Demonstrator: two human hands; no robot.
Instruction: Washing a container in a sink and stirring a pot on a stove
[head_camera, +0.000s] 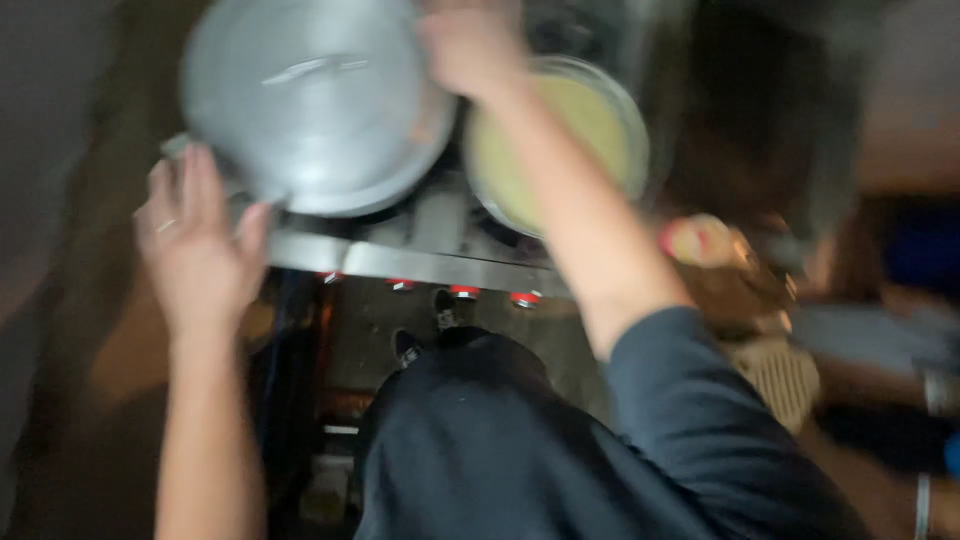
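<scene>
One lidded pot (315, 100) is gripped by both hands (left (195, 240), right (470, 45)); one open pot (555, 140) holds yellowish liquid.

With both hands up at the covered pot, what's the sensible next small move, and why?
Probably steady the pot first: the left hand rests at the side of the large lidded pot and the right hand at its rim, close beside an open pot of yellowish liquid. Blur hides the grips.

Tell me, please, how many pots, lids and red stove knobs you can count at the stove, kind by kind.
Pots: 2, the covered pot at the left hand and the open pot of yellowish food under the right hand
Lids: 1, the grey lid
Red knobs: 4, along the stove front; blurred, so more may hide
Total: 7
</scene>
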